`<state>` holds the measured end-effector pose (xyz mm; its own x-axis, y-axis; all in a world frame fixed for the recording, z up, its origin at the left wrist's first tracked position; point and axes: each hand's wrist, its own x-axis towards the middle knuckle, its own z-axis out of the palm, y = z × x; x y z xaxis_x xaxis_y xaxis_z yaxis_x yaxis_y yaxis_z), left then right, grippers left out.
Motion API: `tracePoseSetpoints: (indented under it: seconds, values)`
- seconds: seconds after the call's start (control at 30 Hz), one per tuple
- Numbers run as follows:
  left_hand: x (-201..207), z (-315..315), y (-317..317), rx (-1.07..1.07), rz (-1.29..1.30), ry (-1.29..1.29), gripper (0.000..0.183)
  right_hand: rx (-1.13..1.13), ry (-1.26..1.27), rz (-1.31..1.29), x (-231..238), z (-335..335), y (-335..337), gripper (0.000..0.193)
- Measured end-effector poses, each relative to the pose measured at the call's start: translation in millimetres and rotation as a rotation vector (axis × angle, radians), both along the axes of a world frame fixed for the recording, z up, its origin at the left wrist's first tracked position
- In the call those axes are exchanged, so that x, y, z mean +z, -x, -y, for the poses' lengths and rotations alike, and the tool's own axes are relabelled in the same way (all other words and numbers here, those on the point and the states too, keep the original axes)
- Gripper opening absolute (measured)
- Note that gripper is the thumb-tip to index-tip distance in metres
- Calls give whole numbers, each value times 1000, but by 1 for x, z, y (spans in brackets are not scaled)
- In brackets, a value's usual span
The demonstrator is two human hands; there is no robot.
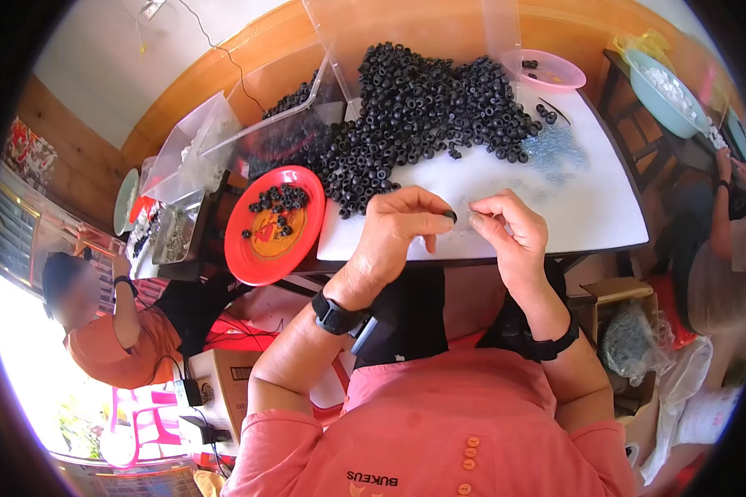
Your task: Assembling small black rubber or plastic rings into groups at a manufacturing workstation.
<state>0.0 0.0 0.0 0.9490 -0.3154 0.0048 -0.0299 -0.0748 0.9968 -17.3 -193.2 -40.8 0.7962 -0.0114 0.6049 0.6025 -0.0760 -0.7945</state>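
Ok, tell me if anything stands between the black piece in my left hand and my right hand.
Nothing visible does: the black piece in your left hand faces your right hand across a narrow gap, with the white tabletop below. Whether your right hand pinches anything, I cannot tell.

Item: your pink shirt (448,414); its front bore one short word in dark capitals (371,480) (upside down from where you looked), below the row of buttons (470,464). Item: cardboard box (215,383), to your left; its side carried dark print (242,373), too small to read.
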Motion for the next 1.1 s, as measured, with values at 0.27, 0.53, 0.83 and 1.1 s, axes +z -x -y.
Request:
tracePoseSetpoints:
  seconds: [0.27, 0.53, 0.83, 1.1]
  values:
    - [-21, 2, 22, 2, -203, 435, 18, 104, 87, -58, 12, -10, 8, 6]
    - [-28, -1, 28, 5, -205, 534, 16, -35, 356, 181, 20, -23, 15, 11]
    - [-27, -14, 29, 47, -213, 522, 16, 138, 532, -73, 48, -16, 17, 18]
    - [-36, -23, 16, 75, -100, 450, 13, -260, 1120, -168, 63, -3, -105, 8]
